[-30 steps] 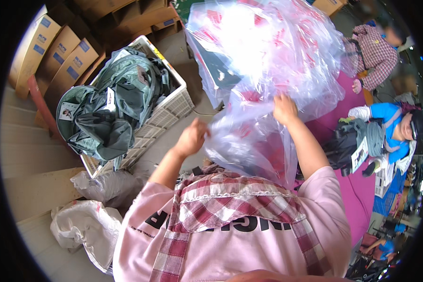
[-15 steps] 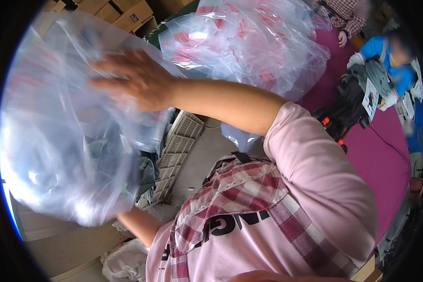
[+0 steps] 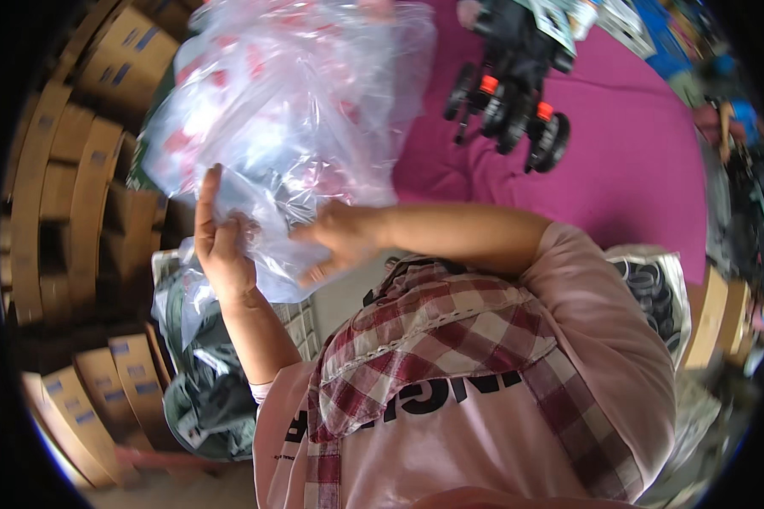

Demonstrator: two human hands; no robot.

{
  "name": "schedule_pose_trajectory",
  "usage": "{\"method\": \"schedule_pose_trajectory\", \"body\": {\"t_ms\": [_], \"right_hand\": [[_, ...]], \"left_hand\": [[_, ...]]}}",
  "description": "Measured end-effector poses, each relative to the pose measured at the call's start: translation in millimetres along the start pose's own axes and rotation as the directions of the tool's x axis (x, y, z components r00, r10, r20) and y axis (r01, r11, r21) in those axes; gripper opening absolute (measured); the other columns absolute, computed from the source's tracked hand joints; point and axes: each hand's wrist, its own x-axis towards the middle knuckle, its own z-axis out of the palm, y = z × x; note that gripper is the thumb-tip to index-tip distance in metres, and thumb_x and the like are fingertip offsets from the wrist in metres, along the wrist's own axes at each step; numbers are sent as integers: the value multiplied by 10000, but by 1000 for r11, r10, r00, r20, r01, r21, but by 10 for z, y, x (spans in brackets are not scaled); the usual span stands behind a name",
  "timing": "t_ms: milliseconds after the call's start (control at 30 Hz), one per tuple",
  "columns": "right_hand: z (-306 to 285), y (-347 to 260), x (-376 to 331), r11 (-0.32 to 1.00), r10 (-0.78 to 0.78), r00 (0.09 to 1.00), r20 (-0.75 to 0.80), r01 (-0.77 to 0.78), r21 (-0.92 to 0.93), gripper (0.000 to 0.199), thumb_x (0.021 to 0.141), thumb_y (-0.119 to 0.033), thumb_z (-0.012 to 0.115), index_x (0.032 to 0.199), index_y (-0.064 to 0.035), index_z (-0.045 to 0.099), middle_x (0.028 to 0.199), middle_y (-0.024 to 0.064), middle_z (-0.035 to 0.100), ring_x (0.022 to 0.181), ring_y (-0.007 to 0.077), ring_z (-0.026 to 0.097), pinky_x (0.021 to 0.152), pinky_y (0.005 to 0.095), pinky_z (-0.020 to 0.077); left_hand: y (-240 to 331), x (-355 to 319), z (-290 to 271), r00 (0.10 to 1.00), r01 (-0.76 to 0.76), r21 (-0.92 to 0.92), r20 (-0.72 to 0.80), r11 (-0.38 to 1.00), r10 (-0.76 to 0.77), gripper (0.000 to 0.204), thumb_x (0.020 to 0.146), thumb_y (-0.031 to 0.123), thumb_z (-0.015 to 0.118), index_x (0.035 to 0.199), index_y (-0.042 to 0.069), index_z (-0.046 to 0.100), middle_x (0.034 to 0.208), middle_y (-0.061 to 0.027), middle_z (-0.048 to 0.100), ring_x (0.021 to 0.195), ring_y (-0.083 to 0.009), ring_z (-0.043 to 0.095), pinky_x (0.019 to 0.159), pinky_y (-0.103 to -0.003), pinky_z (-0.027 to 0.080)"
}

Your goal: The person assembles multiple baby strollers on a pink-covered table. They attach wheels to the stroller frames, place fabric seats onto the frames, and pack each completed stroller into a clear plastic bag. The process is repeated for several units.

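A heap of clear plastic bags with red print lies in front of me, and its lower end hangs down between my hands. My left hand is at the left edge of this hanging film. Its index finger points up, while the thumb and other fingers are bent around a clear plastic bag; the grip is partly hidden. On the right side of the film is my right hand, smeared by motion, its fingers apart and pointing left. Nothing shows clasped in it.
A purple cloth-covered table bears black wheeled frame parts with orange pieces. Cardboard boxes are stacked at left. Beside my left arm stands a crate holding dark green fabric items. A white-lined container of black parts stands right.
The view has swung rightward. The bulging bag at the left is no longer raised there; both hands are now at the heap's lower end. My left hand has come out from behind the film.
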Motion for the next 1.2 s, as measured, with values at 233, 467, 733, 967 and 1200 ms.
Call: {"method": "schedule_pose_trajectory", "body": {"t_ms": [233, 467, 733, 967, 1200], "right_hand": [[-166, 806, -1742, 906, 196, 904, -380, -315, -284, 441, 775, -471, 754, 986, -85, 719, 981, 98, 695, 1055, 279, 643, 1077, 507, 352], [-123, 1514, -3168, 765, 615, 780, -116, -554, 327, 388, 753, -375, 772, 1015, -90, 739, 1278, 79, 640, 1257, 311, 541, 1040, 578, 344], [-1617, 2778, -4399, 826, 503, 765, -402, -287, 485, 197, 770, -233, 772, 884, -73, 762, 1003, 128, 733, 901, 297, 705, 832, 415, 540], [-3294, 4200, -4572, 828, 556, 597, -578, -336, 450, 224, 831, -242, 752, 922, -37, 748, 849, 162, 716, 848, 331, 696, 782, 385, 534], [-4074, 6190, -4545, 840, 214, 430, -877, -540, -60, 225, 774, -141, 724, 968, -41, 669, 936, 166, 706, 880, 362, 662, 771, 418, 519]], "left_hand": [[-383, 538, 977, 968, 217, 192, 87, 957, -237, 695, 806, -58, 429, 1499, -44, 385, 1365, -171, 582, 669, -87, 552, 665, -255, 484], [-1116, 780, 2331, 801, 475, 354, 204, 806, -562, 593, 878, -19, 459, 1468, -52, 421, 1270, -181, 614, 736, -180, 637, 725, -293, 539], [-1644, 1667, 4165, 900, 381, 505, -13, 775, -435, 649, 900, 82, 555, 1495, -78, 351, 1323, -202, 568, 776, -211, 656, 735, -309, 530], [-2664, 3465, 5297, 898, 398, 372, 28, 838, -439, 299, 923, 113, 540, 1170, -47, 587, 979, -123, 622, 774, -229, 638, 620, -362, 533], [-2515, 4193, 5858, 873, 332, 803, -62, 495, -484, 482, 986, 377, 490, 1218, -29, 607, 893, -141, 656, 620, -231, 584, 616, -358, 499]]}}
